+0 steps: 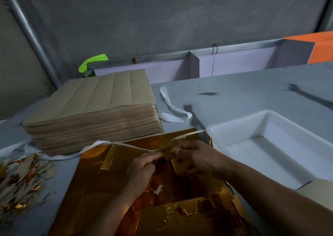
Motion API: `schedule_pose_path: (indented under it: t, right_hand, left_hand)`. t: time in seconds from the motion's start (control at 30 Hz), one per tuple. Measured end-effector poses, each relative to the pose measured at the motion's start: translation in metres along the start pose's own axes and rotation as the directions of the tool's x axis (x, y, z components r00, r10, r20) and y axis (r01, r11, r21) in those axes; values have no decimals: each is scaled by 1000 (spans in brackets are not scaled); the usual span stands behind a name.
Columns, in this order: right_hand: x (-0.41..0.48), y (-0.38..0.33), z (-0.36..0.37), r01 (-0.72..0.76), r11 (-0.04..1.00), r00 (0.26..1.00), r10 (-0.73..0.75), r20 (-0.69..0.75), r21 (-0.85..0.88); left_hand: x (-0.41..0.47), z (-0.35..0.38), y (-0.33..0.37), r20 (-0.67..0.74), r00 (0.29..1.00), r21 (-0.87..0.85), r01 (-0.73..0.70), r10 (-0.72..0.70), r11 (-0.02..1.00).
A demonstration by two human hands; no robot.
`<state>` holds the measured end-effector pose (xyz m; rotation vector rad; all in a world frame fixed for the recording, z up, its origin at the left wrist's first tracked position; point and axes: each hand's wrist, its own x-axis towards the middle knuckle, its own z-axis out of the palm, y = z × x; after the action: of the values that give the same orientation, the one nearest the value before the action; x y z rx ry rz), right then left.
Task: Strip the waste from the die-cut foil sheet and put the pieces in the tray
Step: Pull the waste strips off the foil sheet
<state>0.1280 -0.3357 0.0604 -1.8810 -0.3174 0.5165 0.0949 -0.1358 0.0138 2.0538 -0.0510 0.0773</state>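
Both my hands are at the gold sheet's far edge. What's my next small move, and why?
Probably pull the edge strip clear of the foil sheet: left hand and right hand both pinch there, and the strip is lifted but still joined near your fingers.

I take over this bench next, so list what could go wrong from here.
The thin waste strip, loose where the left hand and right hand pinch the foil sheet, could snap or tear into a piece. Freed pieces might also get mixed into the scrap pile instead of reaching the tray.
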Motion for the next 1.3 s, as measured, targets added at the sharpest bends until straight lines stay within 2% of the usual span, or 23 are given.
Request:
schedule_pose_path:
  t: [0.07, 0.13, 0.2, 0.27, 0.37, 0.47, 0.67, 1.3]
  right_hand:
    - [1, 0, -1, -17, 1000, 1000, 17, -2, 15]
    - [2, 1, -1, -29, 1000, 1000, 29, -11, 8]
    - [4, 2, -2, -34, 999, 999, 33, -23, -37]
    - [4, 4, -2, -38, 994, 999, 34, -37, -107]
    - [6, 6, -2, -38, 986, 998, 30, -51, -164]
    - [7, 6, -1, -44, 983, 998, 35, -53, -179]
    - [6, 5, -1, -23, 974, 999, 14, -43, -223]
    - [9, 6, -3, -8, 967, 997, -11, -71, -256]
  left_hand:
    - [1, -6, 1, -76, 997, -125, -18, 8, 992]
    - [7, -11, -3, -200, 980, -108, -9, -13, 994]
    - [16, -16, -13, -285, 956, 97, 96, -64, 991]
    - [22, -18, -22, -238, 966, 347, 183, -102, 920]
    - [26, -14, -35, -139, 985, 570, 168, -107, 804]
    - [29, -9, -44, -143, 986, 691, 165, -91, 703]
    - [33, -7, -51, -151, 985, 727, 168, -83, 665]
    - [40, -5, -61, -167, 984, 707, 158, -54, 689]
